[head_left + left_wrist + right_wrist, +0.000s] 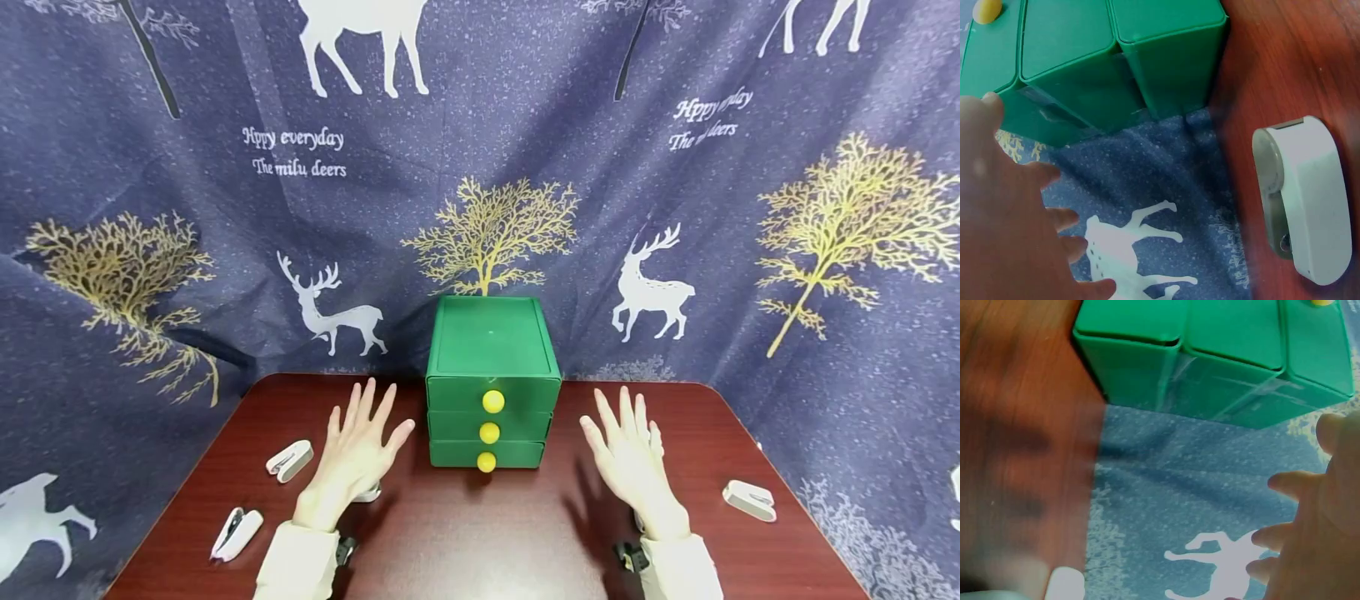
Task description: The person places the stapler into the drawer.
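Observation:
My left hand (354,457) is held over the table left of a green three-drawer box (491,337), fingers straight and spread, holding nothing. On the box's other side my right hand (632,460) has its fingers extended the same way, also with nothing in it. A small white stapler (1316,200) lies below the left hand, which partly hides it in the head view. White objects, one of them rounded (1065,584), show beside and under the right hand, mostly covered. All three drawers are shut, each with a round yellow knob (492,402).
Two more white staplers lie at the left, one farther back (289,461) and one nearer (237,534). Another white stapler (751,500) lies far right. Behind the dark red table (480,542) hangs a blue cloth (480,125) printed with deer and trees.

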A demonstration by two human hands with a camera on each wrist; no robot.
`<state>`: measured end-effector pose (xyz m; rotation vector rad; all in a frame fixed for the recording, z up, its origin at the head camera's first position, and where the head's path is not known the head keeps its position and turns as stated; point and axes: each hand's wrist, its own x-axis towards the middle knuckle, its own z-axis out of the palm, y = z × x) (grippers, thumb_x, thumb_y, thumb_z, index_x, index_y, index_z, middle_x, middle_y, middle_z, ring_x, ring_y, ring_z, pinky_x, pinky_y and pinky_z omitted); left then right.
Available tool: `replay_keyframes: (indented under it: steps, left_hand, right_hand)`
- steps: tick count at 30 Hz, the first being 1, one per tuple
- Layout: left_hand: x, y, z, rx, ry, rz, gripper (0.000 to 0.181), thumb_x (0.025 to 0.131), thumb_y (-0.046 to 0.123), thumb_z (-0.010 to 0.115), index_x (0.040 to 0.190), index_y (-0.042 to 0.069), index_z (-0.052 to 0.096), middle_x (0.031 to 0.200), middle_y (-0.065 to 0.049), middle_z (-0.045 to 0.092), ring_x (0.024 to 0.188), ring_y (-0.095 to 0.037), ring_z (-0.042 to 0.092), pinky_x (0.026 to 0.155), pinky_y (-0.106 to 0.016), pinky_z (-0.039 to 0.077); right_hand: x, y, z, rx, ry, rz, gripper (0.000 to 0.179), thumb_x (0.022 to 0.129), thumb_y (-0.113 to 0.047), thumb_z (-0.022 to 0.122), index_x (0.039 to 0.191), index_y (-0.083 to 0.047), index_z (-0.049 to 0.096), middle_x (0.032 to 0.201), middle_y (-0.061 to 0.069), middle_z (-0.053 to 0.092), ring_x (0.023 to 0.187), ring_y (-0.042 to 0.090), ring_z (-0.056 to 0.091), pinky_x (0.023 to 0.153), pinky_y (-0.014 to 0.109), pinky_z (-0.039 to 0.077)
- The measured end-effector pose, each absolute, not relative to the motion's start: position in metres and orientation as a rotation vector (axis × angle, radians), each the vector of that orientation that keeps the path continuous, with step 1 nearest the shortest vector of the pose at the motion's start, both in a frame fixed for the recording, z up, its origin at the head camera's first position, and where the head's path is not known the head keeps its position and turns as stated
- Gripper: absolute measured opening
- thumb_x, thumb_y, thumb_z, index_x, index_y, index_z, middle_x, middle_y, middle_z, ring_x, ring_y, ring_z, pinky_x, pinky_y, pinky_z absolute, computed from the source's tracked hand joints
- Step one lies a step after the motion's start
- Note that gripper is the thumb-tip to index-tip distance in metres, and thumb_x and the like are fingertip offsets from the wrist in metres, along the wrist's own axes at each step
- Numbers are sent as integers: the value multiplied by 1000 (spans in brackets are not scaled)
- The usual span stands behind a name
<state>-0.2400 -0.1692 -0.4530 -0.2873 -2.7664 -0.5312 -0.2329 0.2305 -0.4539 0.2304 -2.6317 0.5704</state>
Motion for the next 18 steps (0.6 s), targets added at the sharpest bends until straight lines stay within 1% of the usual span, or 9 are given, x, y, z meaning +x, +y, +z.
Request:
replay_keyframes:
  steps: [2,4,7,10,13,15,16,18]
  left_hand:
    - [-239,-168,-452,-297,-2773,-549,73,99,63,34,155,18,27,160,-17,14,147,-35,5,111,-63,5]
    - [-239,-168,-450,-307,-2776,-566,72,99,62,34,155,17,28,160,-18,16,147,-36,7,111,-64,6]
    - [-237,-166,-446,-315,-2775,-599,71,100,61,34,155,17,28,160,-17,16,147,-36,7,111,-63,6]
    - [-235,-165,-442,-320,-2771,-635,69,101,60,34,155,17,28,160,-16,16,147,-35,8,111,-63,8]
    - [-235,-164,-439,-327,-2765,-664,68,101,59,33,155,18,28,160,-16,18,147,-35,9,111,-62,12]
    - [-235,-163,-438,-336,-2752,-687,67,101,58,33,154,17,29,159,-16,20,146,-35,12,111,-62,15]
    - [-235,-163,-438,-342,-2745,-698,66,102,57,33,154,17,30,159,-16,21,146,-35,13,110,-61,16]
    - [-235,-163,-436,-361,-2723,-720,64,102,55,34,153,15,33,157,-18,24,145,-37,18,108,-62,21]
  right_hand:
    - [-228,228,-441,209,-2691,590,58,105,-46,36,152,-12,32,158,27,11,144,45,-1,105,70,10]
    - [-225,226,-433,202,-2722,608,58,105,-46,36,152,-12,33,158,26,10,145,45,-1,106,69,9]
    - [-221,221,-429,204,-2676,652,56,105,-45,37,151,-12,37,159,23,12,146,41,0,108,66,9]
    - [-217,217,-424,218,-2617,686,55,104,-44,39,148,-11,40,159,22,15,146,41,3,108,66,11]
    - [-212,213,-420,227,-2576,707,52,104,-41,42,146,-10,44,158,21,18,145,42,7,105,68,15]
    - [-209,211,-416,231,-2559,723,51,104,-40,44,145,-10,45,158,21,20,145,42,9,101,70,19]
    - [-208,210,-415,237,-2548,725,50,104,-39,45,144,-9,46,157,21,21,145,42,10,98,71,21]
    - [-206,207,-413,265,-2507,742,49,103,-36,49,143,-8,48,156,22,23,144,43,12,98,71,22]
